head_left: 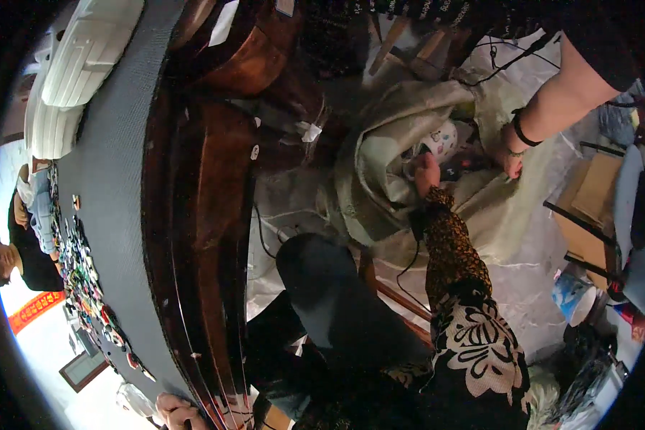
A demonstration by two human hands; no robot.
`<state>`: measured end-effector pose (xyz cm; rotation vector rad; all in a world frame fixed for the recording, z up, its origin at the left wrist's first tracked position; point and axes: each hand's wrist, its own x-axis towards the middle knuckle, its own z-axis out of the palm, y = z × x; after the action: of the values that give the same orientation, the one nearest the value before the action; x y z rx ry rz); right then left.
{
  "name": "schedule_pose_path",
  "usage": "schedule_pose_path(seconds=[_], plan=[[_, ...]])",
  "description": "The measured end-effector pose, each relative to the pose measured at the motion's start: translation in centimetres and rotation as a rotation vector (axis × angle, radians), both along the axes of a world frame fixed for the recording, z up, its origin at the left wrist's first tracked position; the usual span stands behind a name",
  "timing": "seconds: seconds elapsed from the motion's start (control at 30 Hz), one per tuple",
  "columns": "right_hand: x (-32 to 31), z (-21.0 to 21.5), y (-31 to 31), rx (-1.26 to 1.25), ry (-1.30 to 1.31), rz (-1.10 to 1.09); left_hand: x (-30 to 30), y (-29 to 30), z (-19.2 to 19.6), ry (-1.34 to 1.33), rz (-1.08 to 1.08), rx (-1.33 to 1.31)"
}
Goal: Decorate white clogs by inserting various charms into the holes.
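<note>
My right hand, in a patterned sleeve, reaches into the mouth of a large pale woven sack. Its fingers are closed at the edge of a white rounded piece with a coloured print, whose lower part is hidden in the sack. Dark contents lie beside it, too dim to make out. At the lower left, a hand that seems to be my left hand rests by the table's edge; its fingers are cut off by the picture's rim.
Another person's hand, with a black wristband, grips the sack's right rim. A grey-topped table carries many small colourful pieces and white plastic trays. A dark stool seat, cardboard and a blue-white tub stand nearby.
</note>
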<state>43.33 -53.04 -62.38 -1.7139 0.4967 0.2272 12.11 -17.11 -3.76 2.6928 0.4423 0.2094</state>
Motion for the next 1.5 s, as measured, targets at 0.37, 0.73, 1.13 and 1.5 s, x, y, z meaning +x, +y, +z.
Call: schedule_pose_path(seconds=[0.37, 0.73, 1.13, 1.5], plan=[[-4.8, 12.3, -0.5, 0.157, -0.204, -0.021, -0.9, 0.6, -0.6, -0.040, -0.059, -0.048], [-15.9, 21.7, -6.5, 0.106, -0.018, -0.182, 0.1, 0.6, -0.4, -0.164, -0.151, -0.115], [-17.5, 25.6, -12.1, 0.388, -0.314, -0.549, -0.4, 1.9, -1.4, -0.334, -0.262, -0.248], [-14.6, 40.6, -9.3, 0.575, -0.719, -0.648, -0.6, 2.4, -2.0, -0.357, -0.270, -0.313]])
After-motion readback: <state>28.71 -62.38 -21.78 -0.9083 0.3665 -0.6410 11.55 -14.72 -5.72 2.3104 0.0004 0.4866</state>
